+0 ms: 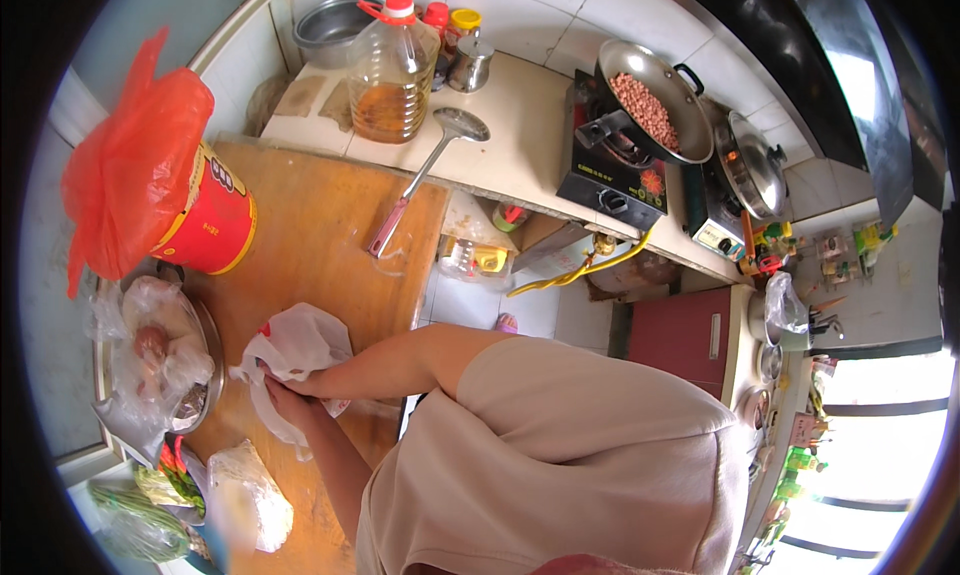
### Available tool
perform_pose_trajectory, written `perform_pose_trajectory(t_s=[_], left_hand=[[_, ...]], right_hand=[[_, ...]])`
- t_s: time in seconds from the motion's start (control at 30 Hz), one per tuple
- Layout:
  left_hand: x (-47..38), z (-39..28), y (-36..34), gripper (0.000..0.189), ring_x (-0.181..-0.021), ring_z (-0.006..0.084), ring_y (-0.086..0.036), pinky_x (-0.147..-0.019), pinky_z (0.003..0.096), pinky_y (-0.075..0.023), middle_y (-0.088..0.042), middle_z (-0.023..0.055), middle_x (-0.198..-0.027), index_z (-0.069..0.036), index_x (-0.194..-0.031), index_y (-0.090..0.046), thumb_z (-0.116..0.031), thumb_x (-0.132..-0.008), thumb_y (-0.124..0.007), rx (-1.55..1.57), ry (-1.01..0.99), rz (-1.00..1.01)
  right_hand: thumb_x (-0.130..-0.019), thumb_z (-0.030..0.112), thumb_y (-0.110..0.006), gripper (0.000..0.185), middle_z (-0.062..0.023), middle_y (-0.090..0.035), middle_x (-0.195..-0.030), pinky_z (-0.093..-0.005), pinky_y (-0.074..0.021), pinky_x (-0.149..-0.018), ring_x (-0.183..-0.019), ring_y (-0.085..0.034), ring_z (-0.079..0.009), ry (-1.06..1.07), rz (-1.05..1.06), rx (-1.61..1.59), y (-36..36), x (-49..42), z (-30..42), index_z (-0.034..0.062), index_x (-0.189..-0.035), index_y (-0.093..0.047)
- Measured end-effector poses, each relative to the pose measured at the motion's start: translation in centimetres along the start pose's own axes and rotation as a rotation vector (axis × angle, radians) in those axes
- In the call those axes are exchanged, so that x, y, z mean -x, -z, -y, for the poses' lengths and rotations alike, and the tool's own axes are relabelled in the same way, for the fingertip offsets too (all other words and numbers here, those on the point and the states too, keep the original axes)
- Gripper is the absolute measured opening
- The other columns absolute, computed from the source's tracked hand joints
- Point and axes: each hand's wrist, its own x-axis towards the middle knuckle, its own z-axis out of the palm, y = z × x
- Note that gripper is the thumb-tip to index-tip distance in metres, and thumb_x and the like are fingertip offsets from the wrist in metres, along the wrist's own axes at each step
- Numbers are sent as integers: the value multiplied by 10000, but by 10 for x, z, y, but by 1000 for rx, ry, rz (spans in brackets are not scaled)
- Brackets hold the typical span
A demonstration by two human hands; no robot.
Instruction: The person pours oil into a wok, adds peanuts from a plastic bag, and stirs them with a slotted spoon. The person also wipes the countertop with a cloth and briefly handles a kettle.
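A thin white plastic bag [311,338] with red print lies crumpled on the wooden table [330,222] in front of me. My right hand [298,383] reaches into its folds near the mouth, and the plastic hides those fingers. Just below, my left hand [289,408] grips the bag's edge, close against the right wrist. What the bag holds cannot be seen. Beyond the hands stands a round metal pan [214,350] heaped with clear plastic bags [161,357], with a reddish-brown round item [151,344] showing through.
A red bucket [214,222] topped by a red plastic bag [139,177] stands far left. A metal skimmer [427,170] spans table and counter near an oil jug [390,87]. Peanuts [645,109] fill part of a wok [694,113] on a gas stove [611,177]. Bagged vegetables [142,522] lie lower left.
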Motion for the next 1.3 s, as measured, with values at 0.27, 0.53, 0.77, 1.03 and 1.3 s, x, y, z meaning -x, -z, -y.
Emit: perform_pose_trajectory(t_s=[0.27,0.53,0.77,1.03,1.3], left_hand=[[-2,-3,23,385,-1091,174,-512,-993,340,-388,-536,39,-1130,-66,-1206,-513,-378,-1024,-377,637,44,494],[31,-6,17,351,-1161,152,-482,-1026,305,-360,-523,37,-1188,-63,-1231,-505,-318,-1038,-361,598,-34,237],[99,-68,1,344,-1147,156,-498,-1017,318,-378,-519,46,-1188,-55,-1221,-504,-312,-1039,-366,317,-335,358],[144,-153,-149,279,-1105,131,-523,-1003,297,-418,-530,26,-1123,-37,-1147,-511,-234,-1043,-342,502,-404,1099],[336,-138,-430,207,-954,111,-589,-828,255,-488,-616,42,-1038,-8,-1088,-583,-170,-968,-534,443,-545,1352]], right_hand=[[-918,200,-574,207,-61,-663,-867,-289,-495,-780,-858,-622,-172,284,-124,160,-16,11,41,24,-944,-678],[-882,204,-650,198,-59,-656,-847,-273,-487,-776,-853,-621,-159,221,-78,51,-14,30,37,11,-912,-679],[-874,188,-660,191,-67,-645,-930,-277,-485,-769,-869,-620,-164,263,23,-111,-10,50,101,2,-912,-677],[-893,129,-632,160,-24,-620,-1045,-263,-495,-735,-908,-606,-108,536,-66,-240,71,67,261,13,-990,-685],[-889,19,-590,97,-26,-643,-958,-239,-508,-677,-826,-593,-96,1096,-450,-143,307,102,415,11,-815,-653]])
